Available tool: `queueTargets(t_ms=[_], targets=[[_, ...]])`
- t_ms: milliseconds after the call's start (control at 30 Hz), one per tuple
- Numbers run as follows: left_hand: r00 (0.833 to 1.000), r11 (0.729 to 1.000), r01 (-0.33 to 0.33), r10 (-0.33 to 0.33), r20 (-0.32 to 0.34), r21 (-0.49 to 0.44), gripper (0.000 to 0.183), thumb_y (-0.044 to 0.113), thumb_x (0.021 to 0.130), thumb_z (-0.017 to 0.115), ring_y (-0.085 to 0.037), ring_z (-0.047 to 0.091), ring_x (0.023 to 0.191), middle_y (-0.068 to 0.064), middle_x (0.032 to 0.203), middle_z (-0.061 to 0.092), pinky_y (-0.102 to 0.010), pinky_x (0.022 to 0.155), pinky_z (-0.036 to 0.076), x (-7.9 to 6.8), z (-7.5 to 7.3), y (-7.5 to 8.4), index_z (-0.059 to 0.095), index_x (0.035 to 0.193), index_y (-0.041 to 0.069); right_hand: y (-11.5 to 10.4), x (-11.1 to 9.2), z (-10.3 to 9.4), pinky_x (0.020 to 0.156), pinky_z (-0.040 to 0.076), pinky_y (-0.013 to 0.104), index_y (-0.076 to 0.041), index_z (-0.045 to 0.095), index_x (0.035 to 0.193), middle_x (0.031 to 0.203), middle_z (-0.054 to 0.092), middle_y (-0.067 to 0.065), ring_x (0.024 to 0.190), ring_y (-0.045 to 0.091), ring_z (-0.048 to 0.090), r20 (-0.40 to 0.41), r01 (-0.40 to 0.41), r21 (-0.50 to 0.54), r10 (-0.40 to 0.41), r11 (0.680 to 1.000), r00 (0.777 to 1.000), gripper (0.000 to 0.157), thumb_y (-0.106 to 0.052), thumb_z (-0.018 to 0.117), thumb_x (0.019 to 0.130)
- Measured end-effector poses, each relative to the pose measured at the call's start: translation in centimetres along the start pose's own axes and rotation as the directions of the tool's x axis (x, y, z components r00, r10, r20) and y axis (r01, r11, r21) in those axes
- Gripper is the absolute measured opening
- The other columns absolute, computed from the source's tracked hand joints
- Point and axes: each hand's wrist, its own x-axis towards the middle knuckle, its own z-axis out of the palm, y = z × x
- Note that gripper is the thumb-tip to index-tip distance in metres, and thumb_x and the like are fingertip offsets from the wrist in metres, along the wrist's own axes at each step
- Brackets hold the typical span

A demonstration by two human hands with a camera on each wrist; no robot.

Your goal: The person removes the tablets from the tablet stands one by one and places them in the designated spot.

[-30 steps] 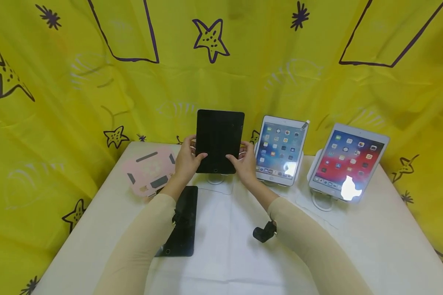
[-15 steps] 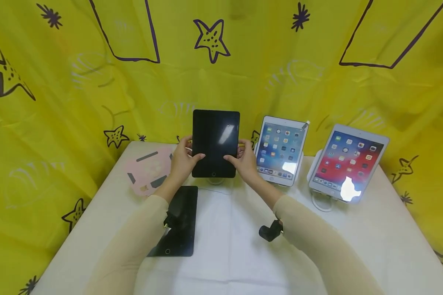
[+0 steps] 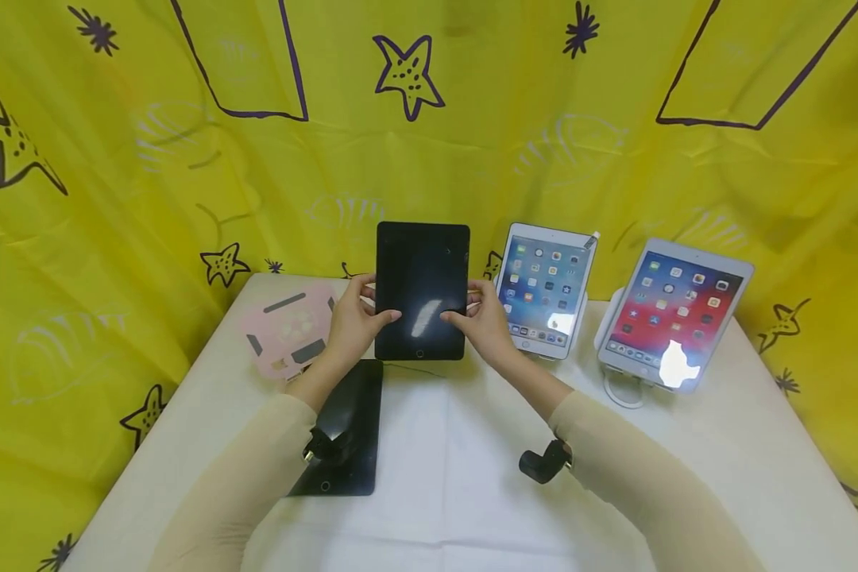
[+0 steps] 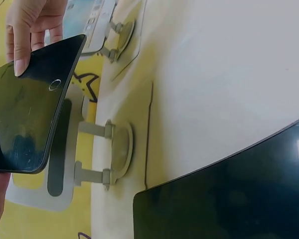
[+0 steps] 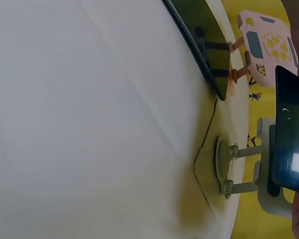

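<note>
A black tablet [image 3: 422, 290] is upright between both hands, its dark screen toward me. My left hand [image 3: 353, 322] grips its left edge, thumb on the front and fingers behind. On the opposite edge my right hand [image 3: 485, 324] holds it the same way. Behind the tablet a pale tablet stand [image 4: 120, 149] with a round base shows in the left wrist view; the tablet appears apart from it. In the head view the tablet hides this stand. A second black tablet [image 3: 353, 465] lies flat on the table, partly under my left forearm.
To the right, a white tablet [image 3: 543, 294] and another white tablet [image 3: 675, 314] lean on stands with lit screens. At the left is a pink stand [image 3: 286, 334] holding nothing. A yellow curtain [image 3: 472, 159] hangs behind the white table [image 3: 486, 492].
Both hands have drawn the held tablet toward me and lower in the head view, and its screen reflection has shifted. The stand's base, visible below it before, is now covered.
</note>
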Motion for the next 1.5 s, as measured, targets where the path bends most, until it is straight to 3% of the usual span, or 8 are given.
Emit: queueTargets(t_ms=[433,933,1100,1300,1500], targets=[[0.993,0.992,-0.121,0.122,-0.008,0.029,0.065,0.013,0.074,0.080,-0.026,0.057,0.078,-0.017,0.101,0.056,-0.027,0.061,0.047,-2.9,0.7,0.1,0.048,0.128,0.000,0.4,-2.8,-1.2,0.065,0.036,0.017,-0.002,0.038,0.128,0.096,0.042,0.009,0.081,0.019,0.040,0.025,-0.001,0.005,0.001,1.000,1.000,0.065,-0.009,0.078,0.077],[0.988,0.989,-0.150,0.150,0.022,-0.019,0.063,0.009,0.071,0.081,-0.023,0.056,0.073,-0.016,0.095,0.056,-0.023,0.062,0.047,-5.8,1.3,-1.0,0.049,0.124,-0.003,0.8,-5.5,-1.9,0.054,0.044,0.016,-0.002,0.043,0.123,0.095,0.049,0.011,0.074,0.018,0.046,0.055,-0.087,-0.005,0.087,0.996,0.995,0.061,-0.005,0.080,0.074],[0.989,0.989,-0.143,0.145,0.037,-0.034,0.059,0.006,0.070,0.081,-0.021,0.056,0.070,-0.015,0.090,0.057,-0.021,0.061,0.046,-6.5,1.5,-1.2,0.050,0.120,-0.004,1.2,-6.2,-2.3,0.052,0.054,0.031,0.000,0.045,0.120,0.093,0.052,0.012,0.066,0.015,0.051,0.077,-0.090,0.000,0.089,0.996,0.993,0.057,-0.004,0.079,0.075],[0.992,0.993,-0.104,0.107,0.070,-0.046,0.059,0.004,0.070,0.081,-0.017,0.053,0.070,-0.013,0.088,0.056,-0.020,0.062,0.045,-7.2,1.5,-1.1,0.051,0.121,-0.005,1.8,-7.0,-2.4,0.055,0.056,0.038,0.002,0.045,0.122,0.095,0.053,0.014,0.062,0.011,0.054,0.108,-0.113,0.050,0.107,0.992,0.988,0.056,0.001,0.076,0.075],[0.991,0.995,-0.097,0.096,0.090,0.002,0.058,0.007,0.070,0.081,-0.016,0.052,0.070,-0.009,0.086,0.056,-0.021,0.062,0.045,-8.0,1.4,-1.3,0.052,0.119,-0.005,2.2,-7.9,-2.3,0.057,0.056,0.043,0.000,0.047,0.120,0.093,0.057,0.014,0.058,0.013,0.057,0.114,-0.150,0.053,0.144,0.987,0.983,0.054,0.000,0.077,0.075]])
